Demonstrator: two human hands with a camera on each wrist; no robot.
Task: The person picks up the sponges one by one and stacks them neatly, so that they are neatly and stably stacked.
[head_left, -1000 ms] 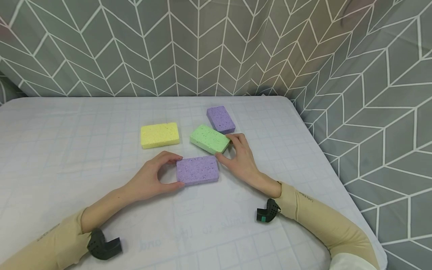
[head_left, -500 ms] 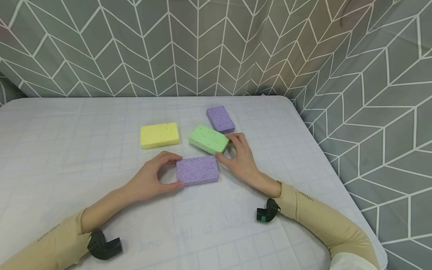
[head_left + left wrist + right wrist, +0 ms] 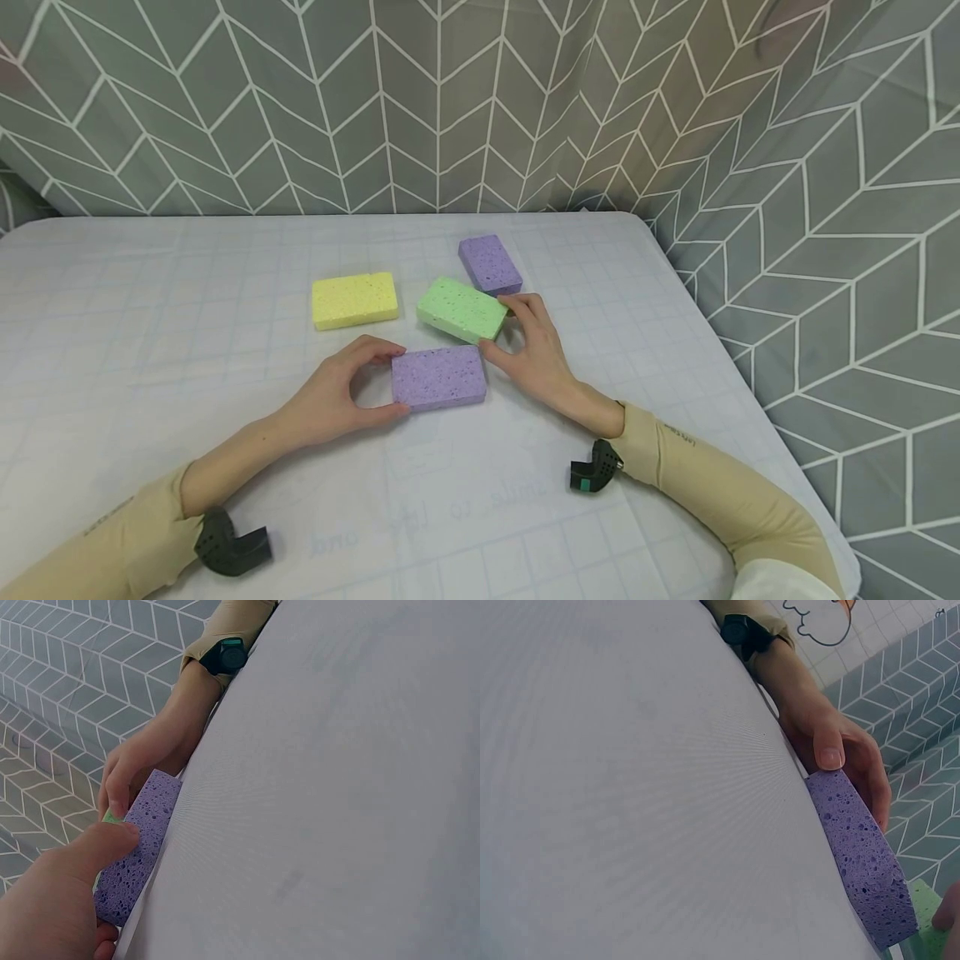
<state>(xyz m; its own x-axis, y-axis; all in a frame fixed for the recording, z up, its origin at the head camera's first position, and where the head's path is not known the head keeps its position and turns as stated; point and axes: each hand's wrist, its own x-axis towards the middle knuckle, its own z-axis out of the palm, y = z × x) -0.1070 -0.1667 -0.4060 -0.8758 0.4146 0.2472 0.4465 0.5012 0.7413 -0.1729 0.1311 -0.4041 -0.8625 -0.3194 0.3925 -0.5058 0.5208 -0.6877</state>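
My left hand pinches the left end of a light purple sponge, thumb at its near edge and fingers at the far edge. Just behind it is a green sponge, set at a slant, its right end between the thumb and fingers of my right hand. In the left wrist view the purple sponge hides most of the green one. The right wrist view shows the purple sponge in front, with a part of the green sponge at the lower right.
A yellow sponge lies left of the green one. Behind the green one lies a darker purple sponge, very close to it. All are on a table with a white cloth, and a grey patterned curtain stands behind.
The green sponge has slid slightly to the left, its right end still between my right fingers, which shifted a little with it. The left hand and its purple sponge have hardly moved.
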